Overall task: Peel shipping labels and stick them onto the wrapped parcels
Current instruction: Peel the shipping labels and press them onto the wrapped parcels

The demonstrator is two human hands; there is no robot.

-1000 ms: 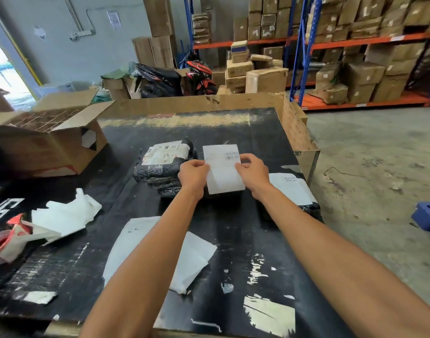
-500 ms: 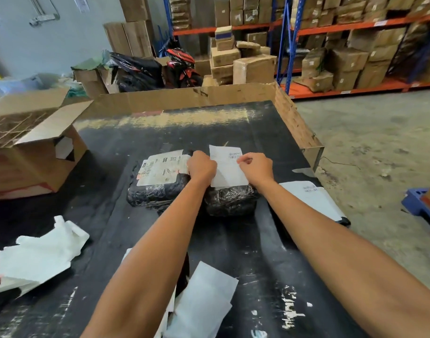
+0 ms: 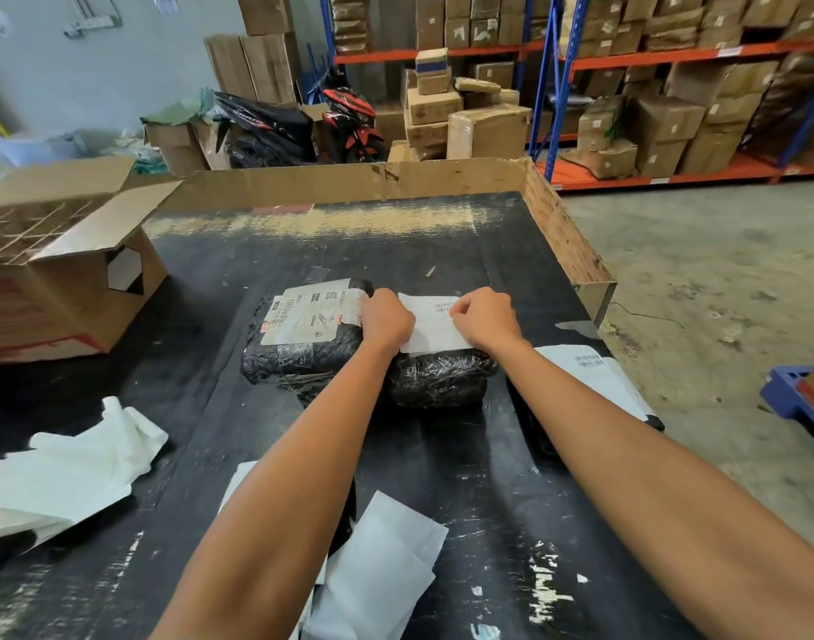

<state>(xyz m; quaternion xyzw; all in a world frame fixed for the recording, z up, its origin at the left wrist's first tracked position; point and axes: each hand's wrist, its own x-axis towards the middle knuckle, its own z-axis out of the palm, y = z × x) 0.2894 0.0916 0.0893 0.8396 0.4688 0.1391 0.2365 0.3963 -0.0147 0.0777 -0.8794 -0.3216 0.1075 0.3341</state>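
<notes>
Label's down on the parcel now! A second ago the white shipping label [image 3: 435,323] was held up above the table; now it lies across the top of the black wrapped parcel [image 3: 442,378]. The left hand [image 3: 386,318] curls its fingers on the label's left edge, and the right hand [image 3: 485,318] pinches the right edge. Beside it sits the labelled parcel [image 3: 303,334]. Looks like pressing flat comes next.
</notes>
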